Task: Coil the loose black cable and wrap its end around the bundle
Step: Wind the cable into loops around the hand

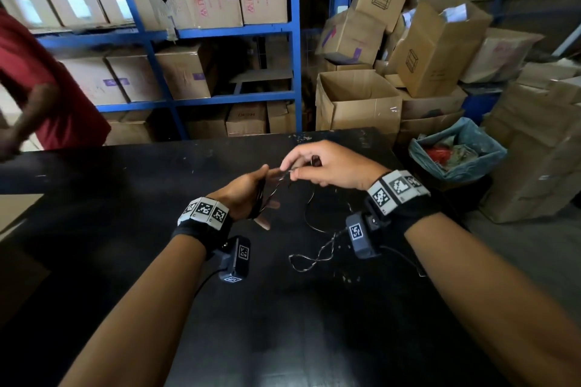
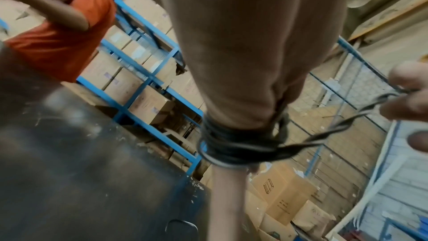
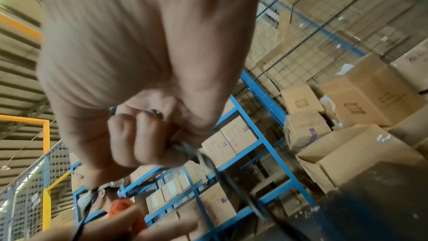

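The thin black cable (image 1: 309, 217) is partly wound in several turns around my left hand (image 1: 267, 195), which I hold upright above the black table (image 1: 125, 198). The left wrist view shows this coil (image 2: 231, 147) round the fingers, with the cable tucked in at the thumb. From the coil a strand runs to my right hand (image 1: 290, 171), which pinches it between thumb and forefinger just right of the left hand. The right wrist view shows that pinch (image 3: 176, 146) up close. The rest of the cable lies loose on the table below the right wrist, ending in a twisted tail (image 1: 314, 256).
Another person in a red shirt (image 1: 47, 88) stands at the table's far left. Blue shelving (image 1: 220, 31) with cartons runs behind the table. Open cardboard boxes (image 1: 355, 100) and a bin with a blue liner (image 1: 456, 154) stand at the right.
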